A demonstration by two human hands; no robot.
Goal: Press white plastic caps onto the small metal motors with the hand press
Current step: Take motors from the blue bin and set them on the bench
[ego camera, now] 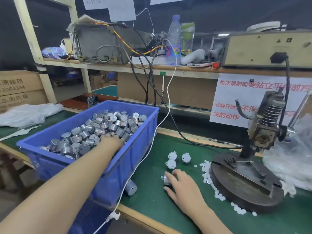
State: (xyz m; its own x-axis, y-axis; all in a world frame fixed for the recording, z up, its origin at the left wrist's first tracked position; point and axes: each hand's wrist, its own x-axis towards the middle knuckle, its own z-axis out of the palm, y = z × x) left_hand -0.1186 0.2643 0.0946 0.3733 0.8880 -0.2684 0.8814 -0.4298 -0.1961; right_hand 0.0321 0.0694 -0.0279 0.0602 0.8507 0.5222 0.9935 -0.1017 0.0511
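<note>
Motors (101, 129) fill the blue bin (135, 157) at the left; the left hand (112, 141) lies on the heap, fingertips buried, its hold impossible to tell; three white-faced motors (171, 164) stand on the green mat (152, 196); just nearer, the right hand (181, 184) curls round a single motor (166, 179); white caps (208, 176) lie scattered beside the hand press (244, 183), far right.

motors (101, 130) in bin (135, 159), press (253, 166) right

Head view, close, looking forward-down over green bench (152, 196).
</note>
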